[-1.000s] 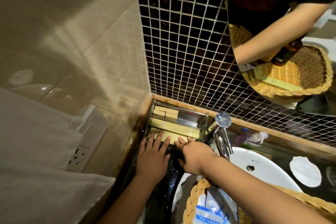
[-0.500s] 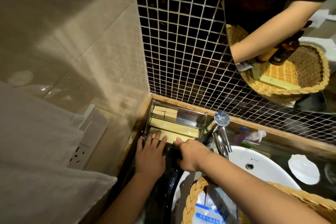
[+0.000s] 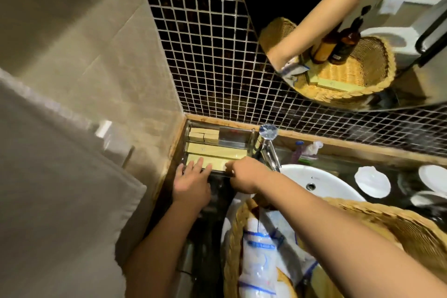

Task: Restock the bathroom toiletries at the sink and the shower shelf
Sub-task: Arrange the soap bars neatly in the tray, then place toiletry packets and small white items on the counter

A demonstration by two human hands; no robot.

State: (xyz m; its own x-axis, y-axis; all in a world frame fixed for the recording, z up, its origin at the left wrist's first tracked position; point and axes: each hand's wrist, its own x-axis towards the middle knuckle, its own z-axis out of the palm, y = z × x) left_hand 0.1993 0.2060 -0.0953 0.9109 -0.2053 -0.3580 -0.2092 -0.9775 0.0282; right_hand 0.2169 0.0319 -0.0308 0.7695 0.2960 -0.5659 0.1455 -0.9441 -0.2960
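Reaching into the corner where beige wall tile meets the dark glossy mosaic wall [image 3: 205, 55], both hands work at a clear, hard-walled rectangular tray [image 3: 235, 136] on the dark polished tabletop [image 3: 219, 198]. The tray is split into rows. Small pale-yellow cardboard boxes [image 3: 202, 135] sit in the back row at its left end, and a long flat box [image 3: 215, 151] of the same matte card fills the middle row. Another long box [image 3: 219, 164] lies in the front row.

The left hand [image 3: 192, 182] lies flat with its fingers straight and slightly spread, the tips resting on the front long box. The right hand [image 3: 246, 174] is curled at the tray's front right end, knuckles up. Whether its fingers pinch the box or the tray rim cannot be told.

Just right of the tray stands a chrome faucet [image 3: 267, 145] with a round faceted knob, above a smooth white oval basin [image 3: 321, 184]. A braided wicker basket [image 3: 377, 222] under the right forearm holds crinkly clear plastic packets [image 3: 260, 256] printed in blue. Round white dishes [image 3: 372, 181] sit farther right. A soft white towel [image 3: 53, 201] hangs at the left.
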